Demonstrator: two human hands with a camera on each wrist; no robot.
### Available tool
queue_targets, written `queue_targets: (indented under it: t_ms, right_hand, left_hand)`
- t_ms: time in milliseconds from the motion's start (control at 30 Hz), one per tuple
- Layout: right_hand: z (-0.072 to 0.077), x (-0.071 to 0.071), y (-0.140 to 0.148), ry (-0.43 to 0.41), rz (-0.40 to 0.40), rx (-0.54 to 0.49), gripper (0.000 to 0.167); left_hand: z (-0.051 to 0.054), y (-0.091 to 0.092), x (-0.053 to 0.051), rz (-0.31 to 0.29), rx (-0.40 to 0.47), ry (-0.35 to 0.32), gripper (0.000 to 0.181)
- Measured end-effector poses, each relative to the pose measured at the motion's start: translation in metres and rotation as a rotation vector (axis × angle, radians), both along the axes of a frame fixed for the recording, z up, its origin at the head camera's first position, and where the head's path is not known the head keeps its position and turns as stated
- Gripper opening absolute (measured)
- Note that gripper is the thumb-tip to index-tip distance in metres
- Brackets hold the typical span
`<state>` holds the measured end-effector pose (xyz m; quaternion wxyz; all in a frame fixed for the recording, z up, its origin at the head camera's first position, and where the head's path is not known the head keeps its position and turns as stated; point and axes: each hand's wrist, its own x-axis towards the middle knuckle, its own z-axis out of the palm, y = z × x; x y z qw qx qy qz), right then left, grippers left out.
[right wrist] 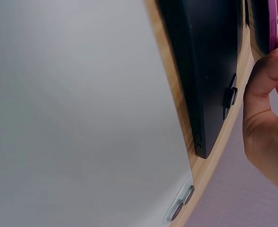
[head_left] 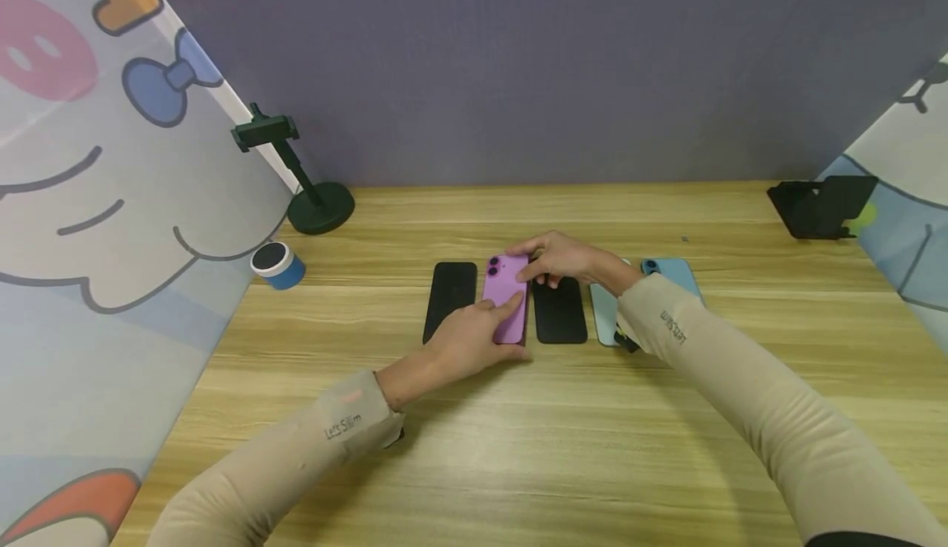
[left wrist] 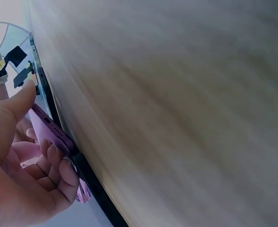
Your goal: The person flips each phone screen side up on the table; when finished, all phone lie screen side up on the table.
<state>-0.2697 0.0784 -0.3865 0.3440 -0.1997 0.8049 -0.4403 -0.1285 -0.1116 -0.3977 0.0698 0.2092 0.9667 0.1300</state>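
A pink-purple smartphone [head_left: 507,282] with two camera lenses faces back-up in a row of phones. My left hand [head_left: 467,337] grips its lower end; in the left wrist view the phone [left wrist: 54,134] sits between thumb and curled fingers, raised at that end. At its upper right edge, my right hand [head_left: 559,257] pinches it with the fingertips. A black phone [head_left: 448,294] lies to its left, another black phone [head_left: 560,318] to its right. Beyond that are a pale phone [head_left: 603,308] and a blue phone [head_left: 677,271], both partly behind my right forearm.
A dark phone stand [head_left: 320,208] rises at the back left of the wooden table [head_left: 474,465]. Near it sits a blue and white round container [head_left: 278,266]. A black folding stand [head_left: 818,208] is at the back right, and a grey wall [head_left: 533,70] runs behind.
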Motion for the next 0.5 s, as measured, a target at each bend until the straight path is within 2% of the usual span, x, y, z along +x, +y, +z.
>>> queue_targets:
  t_ms: [300,500]
  right_hand:
    - [0.0002,0.0008,0.0000,-0.006,-0.007,-0.005,0.060]
    - [0.0011,0.0012,0.0019,-0.018,-0.012,0.000,0.058]
  left_hand:
    - [-0.0020,-0.0002,-0.0003,-0.022,-0.013,0.046,0.084]
    - [0.0029,-0.0037,-0.0003,-0.052,0.033,0.014,0.079]
